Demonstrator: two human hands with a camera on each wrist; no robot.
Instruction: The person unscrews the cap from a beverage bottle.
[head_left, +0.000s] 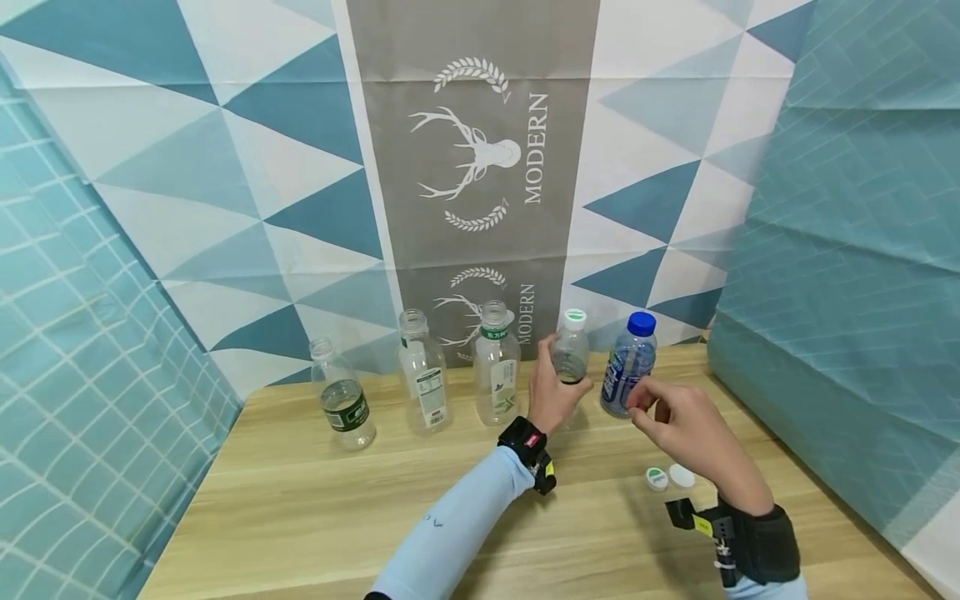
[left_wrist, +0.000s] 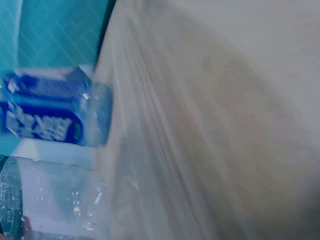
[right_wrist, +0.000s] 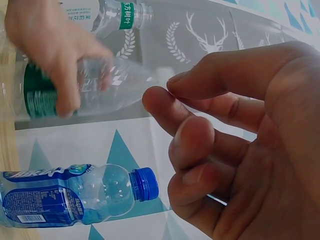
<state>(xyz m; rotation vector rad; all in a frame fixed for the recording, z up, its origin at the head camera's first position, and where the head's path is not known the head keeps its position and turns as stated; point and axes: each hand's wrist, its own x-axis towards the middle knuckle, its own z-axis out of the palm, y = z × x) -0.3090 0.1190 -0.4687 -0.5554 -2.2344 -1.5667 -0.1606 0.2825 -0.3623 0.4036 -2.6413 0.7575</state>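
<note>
Steadying step: left hand [head_left: 553, 395] holds the white-capped bottle [head_left: 572, 348]; right hand [head_left: 692, 423], pinched narrow, seemingly empty, should next reach the cap [head_left: 575, 317]

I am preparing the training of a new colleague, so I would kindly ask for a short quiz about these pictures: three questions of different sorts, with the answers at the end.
1. Count: how many bottles show in the head view, and how many of them have no cap on?
2. True or false: the two loose caps lie closer to the right hand than to the left hand.
3. Fill in: the left hand holds a bottle with a ____ cap.

Key:
1. Five; three have no cap on, the ones farthest to the left.
2. True.
3. White.
</note>
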